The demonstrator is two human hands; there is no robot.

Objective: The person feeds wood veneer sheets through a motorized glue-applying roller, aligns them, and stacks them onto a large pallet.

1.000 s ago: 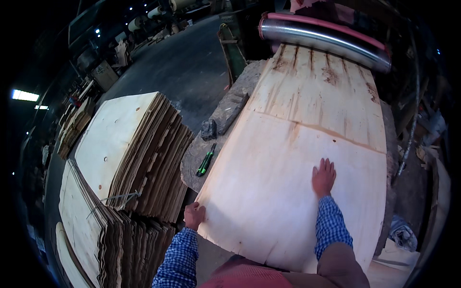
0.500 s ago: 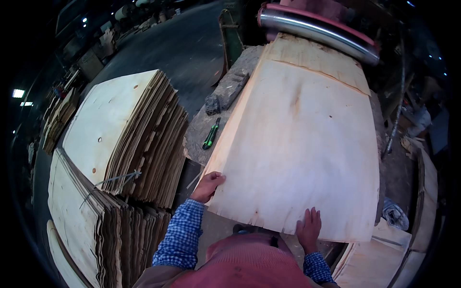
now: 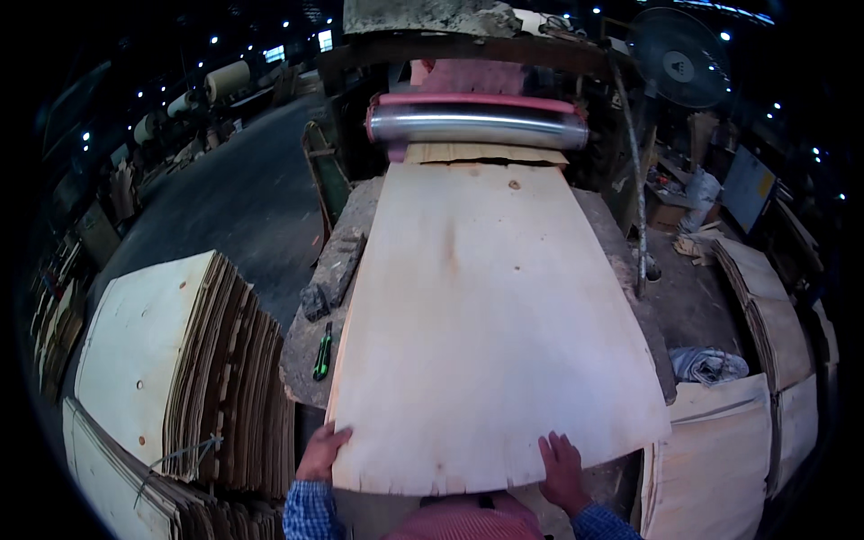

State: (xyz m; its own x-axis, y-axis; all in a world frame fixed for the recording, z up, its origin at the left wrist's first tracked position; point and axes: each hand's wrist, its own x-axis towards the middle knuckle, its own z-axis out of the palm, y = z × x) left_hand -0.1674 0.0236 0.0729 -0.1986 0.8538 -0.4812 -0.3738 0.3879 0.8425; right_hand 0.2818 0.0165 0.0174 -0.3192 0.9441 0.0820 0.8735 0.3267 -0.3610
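A large pale wood veneer sheet [image 3: 486, 342] lies on top of a pile in front of me, its ragged near edge toward my body. My left hand [image 3: 321, 453] grips its near left corner, thumb side over the top and the other fingers mostly hidden. At the near edge, farther right, my right hand [image 3: 562, 472] rests with its fingers stretched out over the sheet. Beyond the far edge, part of another veneer sheet [image 3: 486, 154] reaches under a shiny metal roller [image 3: 477, 124] with pink-red parts.
A green and black utility knife [image 3: 322, 353] and a dark block [image 3: 314, 302] lie on the worn ledge left of the sheet. Veneer stacks [image 3: 148, 337] stand at the left, more veneer [image 3: 711, 459] at the right. A slanting pole [image 3: 637, 180] and a fan [image 3: 677, 65] stand beyond.
My view has tilted up and swung leftward across the scene. Less of the far veneer sheet shows before the roller, and more of the near sheet is uncovered. Both hands stay at its near edge.
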